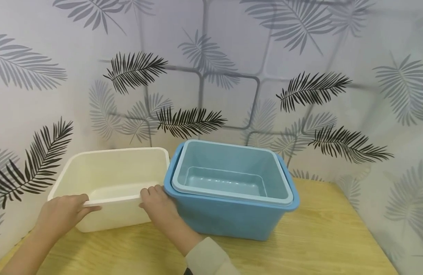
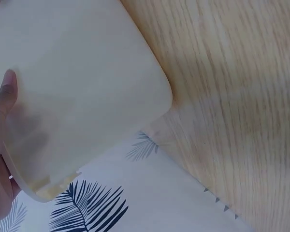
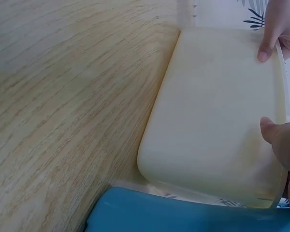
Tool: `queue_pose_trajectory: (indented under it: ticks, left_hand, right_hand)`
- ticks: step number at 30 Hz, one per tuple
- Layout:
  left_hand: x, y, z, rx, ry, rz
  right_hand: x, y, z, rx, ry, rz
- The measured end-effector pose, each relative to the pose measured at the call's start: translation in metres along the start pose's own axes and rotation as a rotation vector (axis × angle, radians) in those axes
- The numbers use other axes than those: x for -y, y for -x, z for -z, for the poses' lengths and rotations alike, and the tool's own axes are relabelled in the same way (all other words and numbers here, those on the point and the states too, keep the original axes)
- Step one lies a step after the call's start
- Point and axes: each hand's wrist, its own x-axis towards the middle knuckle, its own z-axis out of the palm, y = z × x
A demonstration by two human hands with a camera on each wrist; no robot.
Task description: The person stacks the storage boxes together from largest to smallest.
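Leaves (image 1: 32, 164), some black and some grey, are printed on the pale wall (image 1: 183, 23) behind everything. On the left, a bare arm reaches up from the bottom edge. Its left hand (image 1: 61, 214) holds the near rim of a cream tub (image 1: 118, 215), close to the left corner. The fingers bend over the rim, and the thumb lies on the outside of the front wall, so the grip is closed on the tub. The cream tub is on the left side of the wooden table (image 1: 328, 225), with its open top up and only its smooth, bare walls and floor showing inside.

Next comes the right hand (image 1: 159, 202), on the same near rim by the right corner. It pinches the rim too, with fingers over the top and thumb on the outside. A pale sleeve (image 1: 209, 256) covers that arm below the wrist.

Just right of the cream tub stands a big blue tub (image 1: 225, 219). The two look very close, but I can't quite tell if they touch. A smaller light blue tub (image 1: 228, 160) sits inside the big one, its rim poking up a little higher. Farther right, the yellow-brown table shows its wood lines.
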Motion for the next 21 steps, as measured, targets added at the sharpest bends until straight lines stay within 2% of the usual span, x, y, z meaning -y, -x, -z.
queue_pose_trajectory:
  ticks: [4,7,15,18,21]
  left_hand:
    - [-0.002,0.004,0.006,0.027,-0.009,0.044]
    - [-0.002,0.008,0.010,0.001,-0.016,0.034]
    - [0.004,0.011,0.012,-0.212,-0.024,-0.101]
    - [0.007,0.010,0.015,-0.241,-0.023,-0.111]
    - [0.011,0.010,0.019,-0.240,-0.012,-0.108]
  right_hand:
    - [-0.001,0.000,0.004,-0.010,-0.059,0.008]
    - [0.000,-0.001,0.009,-0.004,-0.079,0.023]
    - [0.005,-0.004,0.016,-0.011,-0.064,0.035]
    - [0.006,-0.005,0.017,-0.016,-0.070,0.039]
    - [0.008,-0.006,0.017,-0.045,-0.072,0.044]
